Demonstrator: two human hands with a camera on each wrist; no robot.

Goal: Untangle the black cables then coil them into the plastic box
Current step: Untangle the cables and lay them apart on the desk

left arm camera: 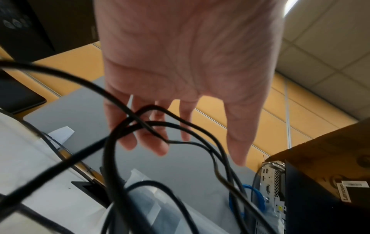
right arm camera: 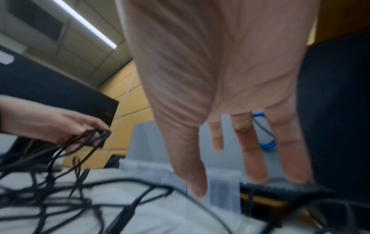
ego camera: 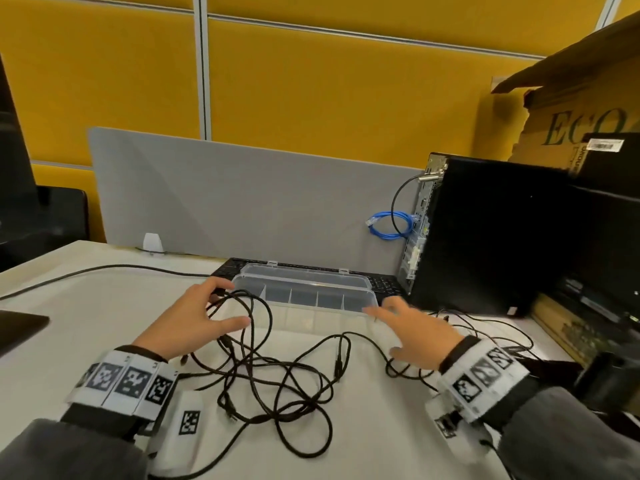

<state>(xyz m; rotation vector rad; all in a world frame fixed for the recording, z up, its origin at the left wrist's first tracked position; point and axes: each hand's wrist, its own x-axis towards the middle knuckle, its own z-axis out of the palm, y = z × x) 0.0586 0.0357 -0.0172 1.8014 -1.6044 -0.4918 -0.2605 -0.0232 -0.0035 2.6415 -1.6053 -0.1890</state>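
A loose tangle of black cables (ego camera: 263,362) sprawls over the white table in front of me. My left hand (ego camera: 225,304) holds a few loops lifted out of the tangle; they hang over its curled fingers (left arm camera: 154,142) beside the left end of the box. The clear plastic box (ego camera: 332,299) has divided compartments, and its lid stands open behind it. My right hand (ego camera: 391,327) hovers with its fingers (right arm camera: 254,158) spread at the box's right front corner, holding nothing. More cable strands (ego camera: 485,327) trail to the right of that hand.
A black keyboard (ego camera: 228,268) lies behind the box against a grey desk screen (ego camera: 242,195). A black computer tower (ego camera: 485,230) with a blue cable coil (ego camera: 388,225) stands at the right, below a cardboard box (ego camera: 571,109). A separate black cord (ego camera: 104,270) crosses the table's left.
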